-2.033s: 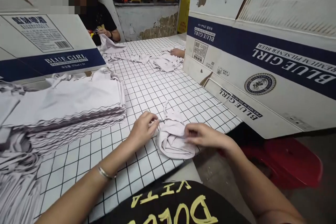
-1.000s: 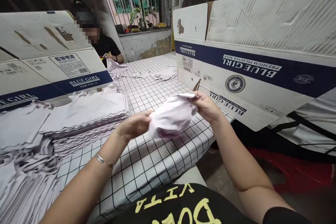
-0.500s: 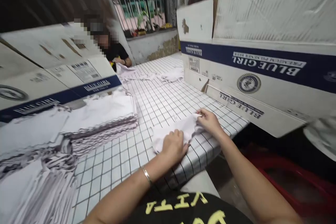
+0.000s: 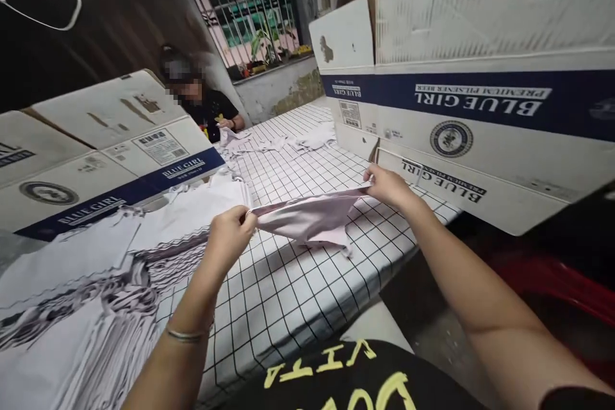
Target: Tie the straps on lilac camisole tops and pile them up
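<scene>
A pale pink piece of cloth [image 4: 307, 218] is stretched between my two hands, just over the checked tablecloth [image 4: 283, 295]. My left hand [image 4: 230, 230] pinches its left end, with the fingers closed. At the other end, my right hand [image 4: 387, 186] grips the upper right corner between thumb and fingers. The top edge is pulled nearly straight, while the lower part hangs down to a point at the right. Left of my left hand lie stacks of similar pale cloth pieces [image 4: 187, 211] with wavy edges.
Printed cardboard pieces stand at the left [image 4: 115, 160] and the right [image 4: 451, 102] of the table. Across the table sits a person [image 4: 211, 109] in a black top, holding pale cloth. More cloth [image 4: 307, 139] lies near the far end. A red object [image 4: 552, 282] is low at the right.
My hands have moved apart, the left one to the left and upward, the right one slightly up. The cloth, earlier lying bunched on the table, is now lifted and stretched.
</scene>
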### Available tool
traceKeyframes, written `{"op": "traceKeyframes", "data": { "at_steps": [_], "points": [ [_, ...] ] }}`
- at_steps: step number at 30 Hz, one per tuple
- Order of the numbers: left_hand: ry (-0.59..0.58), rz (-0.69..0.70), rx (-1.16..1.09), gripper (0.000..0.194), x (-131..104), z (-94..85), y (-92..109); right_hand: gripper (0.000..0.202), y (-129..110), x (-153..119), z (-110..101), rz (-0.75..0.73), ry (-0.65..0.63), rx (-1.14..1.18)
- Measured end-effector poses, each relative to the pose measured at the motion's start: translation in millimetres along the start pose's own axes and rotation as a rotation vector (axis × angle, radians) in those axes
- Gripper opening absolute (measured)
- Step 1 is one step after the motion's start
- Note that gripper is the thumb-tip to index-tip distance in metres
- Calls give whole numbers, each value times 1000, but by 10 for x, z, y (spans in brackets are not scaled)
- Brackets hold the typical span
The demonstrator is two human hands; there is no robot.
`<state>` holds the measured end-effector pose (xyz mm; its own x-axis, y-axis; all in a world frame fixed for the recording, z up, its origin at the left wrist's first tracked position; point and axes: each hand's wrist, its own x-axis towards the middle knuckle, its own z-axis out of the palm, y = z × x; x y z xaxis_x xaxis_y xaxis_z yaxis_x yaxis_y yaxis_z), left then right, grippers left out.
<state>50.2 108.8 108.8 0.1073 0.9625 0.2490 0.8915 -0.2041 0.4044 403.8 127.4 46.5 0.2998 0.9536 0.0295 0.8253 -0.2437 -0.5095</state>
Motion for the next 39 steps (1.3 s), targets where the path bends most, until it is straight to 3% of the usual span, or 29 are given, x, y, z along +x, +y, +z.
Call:
{"op": "traceKeyframes", "data": {
  "at_steps": [3,6,10,12,15,19,22,26,29,31,34,37,39],
  "points": [
    [-176,-15,130,22,-17,190,-216,25,38,41,58,-18,-165,6],
    [-317,-12,178,21,-72,415,-332,19,82,-13,155,-30,-221,51],
    [-426,158,232,68,-116,719,-212,16,12,-125,217,-71,-203,174],
    [-414,270,199,71,-126,885,-26,15,-103,-171,194,-107,-196,231],
    [-300,416,129,54,-143,1132,301,14,-298,-216,121,-166,-147,266],
    [-158,472,215,36,-130,1350,527,17,-412,-235,-4,-220,-17,204],
    [-125,445,248,30,14,1298,461,20,-349,-208,-124,-191,57,85],
    [-56,301,343,19,376,967,257,16,-205,-63,-296,-125,19,-81],
    [-165,197,438,21,529,809,153,14,-183,86,-398,-109,-30,-96],
    [-259,156,402,24,498,843,153,13,-230,152,-431,-114,-29,-69],
    [-224,205,145,29,315,1033,320,13,-378,156,-412,-135,-47,-14],
    [-130,324,-51,45,145,1191,668,14,-596,53,-373,-191,-86,40],
    [-124,377,-100,42,118,1210,908,14,-747,-42,-406,-259,-86,46]
  ]
}}
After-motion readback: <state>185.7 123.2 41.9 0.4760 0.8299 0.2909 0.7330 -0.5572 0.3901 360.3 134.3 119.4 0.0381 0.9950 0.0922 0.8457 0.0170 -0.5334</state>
